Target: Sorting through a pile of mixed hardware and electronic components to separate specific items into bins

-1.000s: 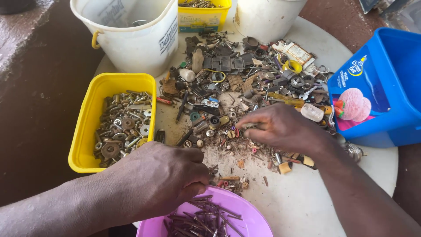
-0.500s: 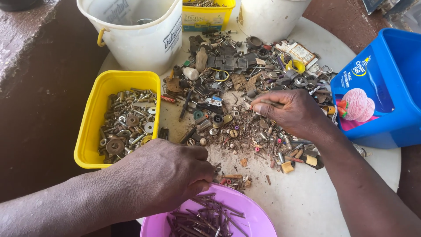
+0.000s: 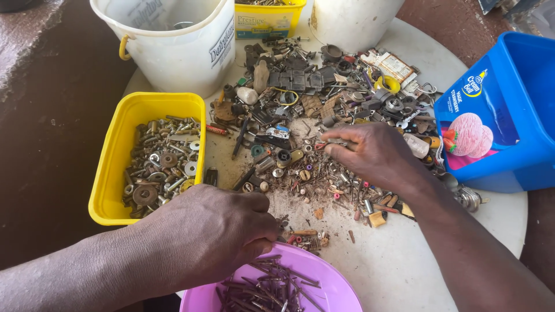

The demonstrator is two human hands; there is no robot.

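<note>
right hand (image 3: 376,155) pinches a small piece in the scrap pile (image 3: 312,110); left hand (image 3: 211,234) curled shut beside the pink bowl (image 3: 329,283), contents hidden.

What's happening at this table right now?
A person is picking through a heap of mixed scrap hardware on a round white table. The right hand pinches a small piece at the heap's edge; what it is cannot be told. The left hand rests closed at the rim of a pink bowl of rusty nails. A yellow tub of washers and bolts sits left, a blue tub right.
</note>
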